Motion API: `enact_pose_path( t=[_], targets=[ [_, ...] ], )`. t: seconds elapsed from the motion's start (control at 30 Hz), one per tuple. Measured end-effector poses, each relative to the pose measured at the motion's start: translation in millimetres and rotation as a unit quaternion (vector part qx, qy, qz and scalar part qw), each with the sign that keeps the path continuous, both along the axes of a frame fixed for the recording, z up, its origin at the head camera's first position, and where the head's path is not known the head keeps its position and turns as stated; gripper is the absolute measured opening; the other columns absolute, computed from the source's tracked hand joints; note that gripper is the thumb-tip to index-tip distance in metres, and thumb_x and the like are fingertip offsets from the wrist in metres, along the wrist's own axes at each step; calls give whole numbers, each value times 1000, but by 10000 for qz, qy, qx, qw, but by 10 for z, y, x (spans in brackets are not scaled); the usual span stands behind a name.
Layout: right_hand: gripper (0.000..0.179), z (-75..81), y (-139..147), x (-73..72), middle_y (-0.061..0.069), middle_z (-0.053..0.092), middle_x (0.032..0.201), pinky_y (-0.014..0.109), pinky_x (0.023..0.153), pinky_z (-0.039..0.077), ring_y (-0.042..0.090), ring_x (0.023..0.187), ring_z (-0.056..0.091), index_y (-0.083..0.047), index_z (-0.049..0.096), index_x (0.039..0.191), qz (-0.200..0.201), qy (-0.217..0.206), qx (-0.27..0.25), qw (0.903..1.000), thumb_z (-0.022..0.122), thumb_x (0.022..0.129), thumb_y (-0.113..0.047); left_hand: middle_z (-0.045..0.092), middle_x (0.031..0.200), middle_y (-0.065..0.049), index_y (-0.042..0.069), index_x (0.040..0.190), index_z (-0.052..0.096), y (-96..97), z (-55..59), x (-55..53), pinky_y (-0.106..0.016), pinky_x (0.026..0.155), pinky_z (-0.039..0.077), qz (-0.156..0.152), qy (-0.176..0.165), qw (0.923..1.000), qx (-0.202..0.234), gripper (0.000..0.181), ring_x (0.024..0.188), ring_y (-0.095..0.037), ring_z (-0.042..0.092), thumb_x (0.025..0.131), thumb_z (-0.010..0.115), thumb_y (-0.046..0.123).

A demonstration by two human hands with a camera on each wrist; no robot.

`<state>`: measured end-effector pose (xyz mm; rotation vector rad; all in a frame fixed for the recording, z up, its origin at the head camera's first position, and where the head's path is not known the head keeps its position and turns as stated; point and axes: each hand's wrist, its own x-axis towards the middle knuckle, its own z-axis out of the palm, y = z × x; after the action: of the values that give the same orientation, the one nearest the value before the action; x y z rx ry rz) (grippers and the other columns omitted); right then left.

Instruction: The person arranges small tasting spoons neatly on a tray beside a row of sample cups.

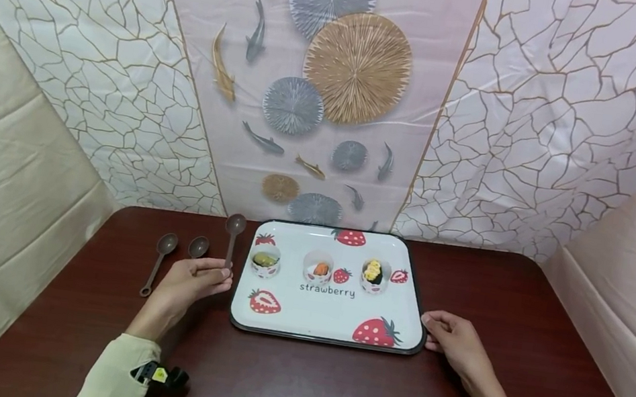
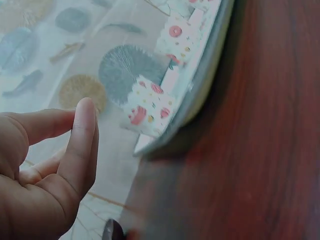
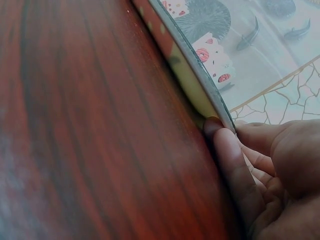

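My left hand pinches the handle of a brown measuring spoon left of the tray, the bowl pointing away. In the left wrist view the pinching fingers hide that spoon. My right hand grips the right edge of a white strawberry-print tray with a dark rim, thumb above and fingers against the side, as the right wrist view shows. Across the tray stand three small printed paper cups: one with green contents, one with orange, one with yellow and black.
Two more brown measuring spoons lie left of the tray: one further left, the other partly behind my left hand. The dark red wooden table ends at a patterned cloth backdrop, with beige cloth at both sides.
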<state>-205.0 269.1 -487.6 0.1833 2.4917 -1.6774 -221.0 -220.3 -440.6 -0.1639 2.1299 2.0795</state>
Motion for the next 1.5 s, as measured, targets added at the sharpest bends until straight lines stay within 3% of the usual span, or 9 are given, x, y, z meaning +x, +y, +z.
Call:
enact_pose_path(
  t=[0.23, 0.47, 0.83, 1.0, 1.17, 1.5],
  targets=[
    [34, 4, 13, 10, 3, 70, 94, 22, 68, 63, 7, 76, 64, 18, 59, 130, 2, 37, 23, 10000, 54, 111, -10, 70, 121, -22, -16, 144, 51, 161, 110, 15, -26, 92, 62, -209, 176, 9996, 82, 43, 96, -10, 75, 104, 60, -1],
    [35, -3, 7, 6, 3, 69, 90, 22, 68, 63, 8, 76, 64, 18, 59, 130, 17, 49, 42, 10000, 54, 111, -10, 70, 122, -27, -18, 143, 50, 293, 141, 17, -25, 91, 62, -424, 301, 9984, 234, 43, 93, -8, 75, 103, 58, -6],
    [35, 12, -32, -6, 8, 71, 99, 22, 67, 63, 9, 76, 64, 18, 59, 130, 4, 71, 73, 9999, 56, 111, -10, 69, 125, -29, -15, 144, 52, 435, 144, 16, -28, 92, 62, -478, 377, 9981, 15, 43, 94, -12, 76, 103, 60, -4],
    [34, 13, -10, 15, 5, 70, 95, 22, 67, 62, 9, 76, 64, 18, 60, 130, -51, 59, 115, 9999, 54, 111, -10, 71, 121, -25, -15, 144, 53, 525, 139, 8, -32, 94, 62, -587, 416, 9974, -95, 44, 96, -17, 77, 103, 62, -2],
    [34, 24, -5, 1, 4, 69, 93, 22, 68, 62, 8, 76, 64, 17, 59, 130, -38, 31, 97, 9999, 54, 111, -10, 72, 118, -25, -15, 141, 56, 591, 135, 4, -28, 89, 64, -600, 326, 9976, -62, 41, 91, -14, 76, 102, 62, -3],
    [35, 10, -9, 12, 8, 70, 98, 21, 68, 62, 8, 78, 63, 18, 58, 132, -22, 50, 98, 9999, 54, 112, -10, 75, 116, -24, -8, 133, 66, 718, 10, 7, -32, 85, 65, -594, 180, 9976, -308, 34, 88, -18, 77, 99, 67, -3]
  ],
)
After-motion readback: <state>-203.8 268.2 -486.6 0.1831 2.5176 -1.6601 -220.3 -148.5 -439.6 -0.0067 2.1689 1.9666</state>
